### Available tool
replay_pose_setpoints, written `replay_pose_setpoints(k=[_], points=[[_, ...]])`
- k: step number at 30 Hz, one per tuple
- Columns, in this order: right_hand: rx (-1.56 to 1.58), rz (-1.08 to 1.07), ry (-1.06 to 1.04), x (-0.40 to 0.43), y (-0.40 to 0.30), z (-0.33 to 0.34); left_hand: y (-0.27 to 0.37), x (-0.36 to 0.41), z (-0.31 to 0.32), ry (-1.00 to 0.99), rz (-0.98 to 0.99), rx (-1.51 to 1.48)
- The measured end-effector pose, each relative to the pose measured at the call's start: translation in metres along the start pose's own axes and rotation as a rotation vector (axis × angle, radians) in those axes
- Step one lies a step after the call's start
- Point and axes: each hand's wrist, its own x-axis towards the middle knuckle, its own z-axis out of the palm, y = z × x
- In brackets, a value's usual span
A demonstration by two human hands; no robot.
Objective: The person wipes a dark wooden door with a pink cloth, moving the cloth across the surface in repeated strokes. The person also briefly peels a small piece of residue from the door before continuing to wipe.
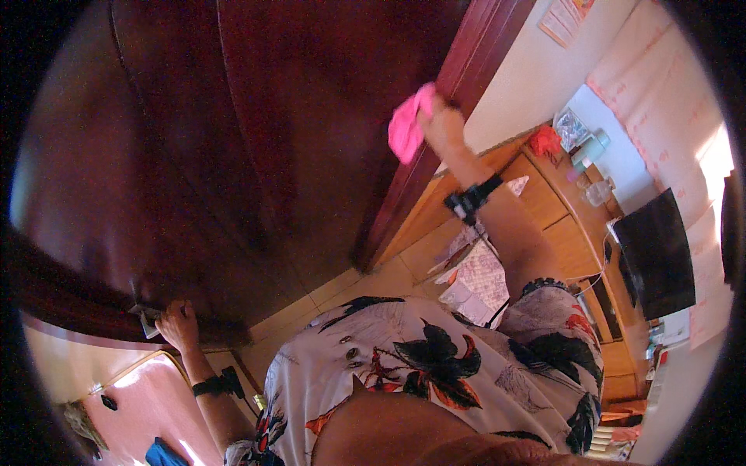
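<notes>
A dark red-brown wooden door (280, 116) stands in front of me, with a matching door frame (466, 58) along its right side. My right hand (444, 125) is closed around a bright pink cloth (408, 129) and presses it against the frame. The cloth is crumpled and the hand is slightly blurred. Low on the left, my left hand (178, 326) grips a metal door handle (147, 319) at the door's edge; the fingers hide part of the handle. Black straps with small devices sit on both wrists.
To the right, a wooden desk (551, 186) carries a dark monitor (658, 256), a red plastic bag (545, 141) and a pale green bottle (591, 148). Patterned fabric (481, 279) hangs or lies below it. A pink surface (143, 408) with a blue cloth (165, 453) lies at lower left.
</notes>
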Motion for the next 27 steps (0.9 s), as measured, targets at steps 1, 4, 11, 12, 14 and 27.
replay_pose_setpoints(k=[1,4,11,12,14,27], points=[[0.056,0.049,0.105,0.024,-0.003,-0.018,-0.002,0.0,0.001,-0.021,0.006,0.021],[0.12,-0.078,0.459,0.091,-0.004,-0.061,-0.005,0.0,0.006,0.005,0.008,0.02],[0.059,0.027,0.266,0.031,-0.014,-0.009,-0.003,0.003,0.003,0.136,0.071,0.022],[0.069,0.035,0.211,0.007,-0.015,0.006,-0.002,0.002,0.003,0.148,0.064,0.052],[0.125,0.12,0.007,-0.039,-0.015,0.032,-0.003,0.002,0.002,0.101,0.043,0.038],[0.417,0.085,0.443,0.048,-0.043,-0.011,-0.015,-0.002,0.013,-0.051,-0.02,0.043]])
